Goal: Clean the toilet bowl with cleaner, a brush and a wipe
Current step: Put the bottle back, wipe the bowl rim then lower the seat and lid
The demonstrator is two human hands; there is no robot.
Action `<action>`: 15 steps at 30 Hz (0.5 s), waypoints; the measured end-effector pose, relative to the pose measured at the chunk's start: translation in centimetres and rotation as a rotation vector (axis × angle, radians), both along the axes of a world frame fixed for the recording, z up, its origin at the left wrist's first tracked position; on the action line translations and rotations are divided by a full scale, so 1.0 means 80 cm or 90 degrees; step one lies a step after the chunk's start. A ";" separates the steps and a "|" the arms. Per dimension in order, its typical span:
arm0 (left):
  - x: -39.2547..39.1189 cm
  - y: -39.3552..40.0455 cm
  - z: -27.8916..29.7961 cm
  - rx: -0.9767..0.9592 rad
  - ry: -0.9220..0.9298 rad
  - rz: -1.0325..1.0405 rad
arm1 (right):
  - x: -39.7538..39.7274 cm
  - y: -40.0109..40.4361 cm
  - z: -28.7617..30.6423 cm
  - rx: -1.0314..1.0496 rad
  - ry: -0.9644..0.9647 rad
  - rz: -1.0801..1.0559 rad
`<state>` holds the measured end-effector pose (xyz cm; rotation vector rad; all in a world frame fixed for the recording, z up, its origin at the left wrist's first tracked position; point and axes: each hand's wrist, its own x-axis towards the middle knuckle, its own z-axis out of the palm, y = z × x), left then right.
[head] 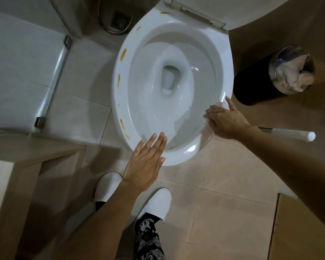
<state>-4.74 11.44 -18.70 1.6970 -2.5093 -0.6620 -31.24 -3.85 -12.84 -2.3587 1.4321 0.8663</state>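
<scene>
Toilet bowl point(210, 59) stood with seat and lid raised, water in the basin, rim bare and glossy.

Left hand point(144, 162) hovered flat over the near edge of the rim, palm down. Its fingers point(159, 142) were straight and close together, holding nothing; whether they actually touched the porcelain could not be told. Their tips pointed into the bowl.

Right hand point(225, 120) lay on the right side of the rim, pressing a small white wipe point(220, 105) against it. Most fingers were curled over the wipe; the index finger point(230, 104) was extended along the rim, pointing away from the person. Only a bit of the wipe showed past the knuckles.

Yellow-brown streaks point(123, 54), about 6, ran in a broken line along the left side of the rim, from just beyond the left fingertips round to the hinge end. The rim under and near the right fingers showed none.

A white-tipped handle point(289, 133) stuck out on the floor beyond the right wrist; its working end was hidden by the arm, so whether it was the brush could not be told.

A dark round bin point(266, 77) with crumpled white paper inside stood on the floor, just past the right fingers.

Behind the left hand, 2 white shoes point(154, 205) stood on the beige tiled floor point(223, 194). A floor drain point(121, 19) ringed by a metal hose sat far beyond the left fingers, next to the bowl's back.
</scene>
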 end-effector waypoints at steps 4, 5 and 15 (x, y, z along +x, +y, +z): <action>0.001 0.000 0.000 0.011 0.005 -0.012 | 0.020 0.035 0.003 0.046 -0.034 -0.003; 0.001 -0.001 0.000 0.008 0.006 -0.013 | 0.026 0.046 0.004 0.059 -0.045 0.003; 0.003 -0.001 0.001 0.004 0.013 -0.013 | 0.020 0.050 0.000 0.012 -0.069 -0.025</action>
